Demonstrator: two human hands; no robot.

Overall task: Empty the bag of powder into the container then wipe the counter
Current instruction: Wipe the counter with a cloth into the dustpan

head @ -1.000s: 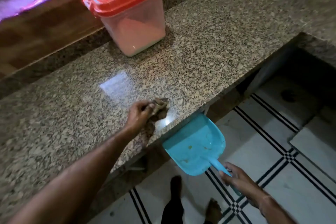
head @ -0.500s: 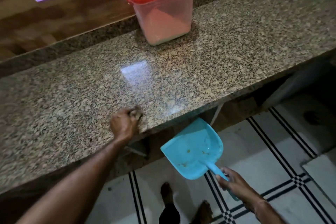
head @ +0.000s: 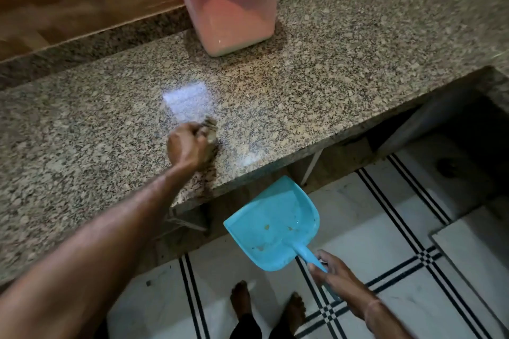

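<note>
— Where's your cloth?
— Mid-frame on the bench, bunched under your left hand; the fingers curl over it, and its edge pokes out past them.
— The container?
— Upper centre, lidded, well apart from the cloth. Your right hand grips the dustpan handle, lower right.

Counter: speckled granite, polished, glossy with a pale reflection. Container: translucent plastic body, opaque red plastic lid; dustpan: smooth turquoise plastic, slight sheen. Rag: crumpled cloth, matt; floor: smooth white tile, black stripes.
</note>
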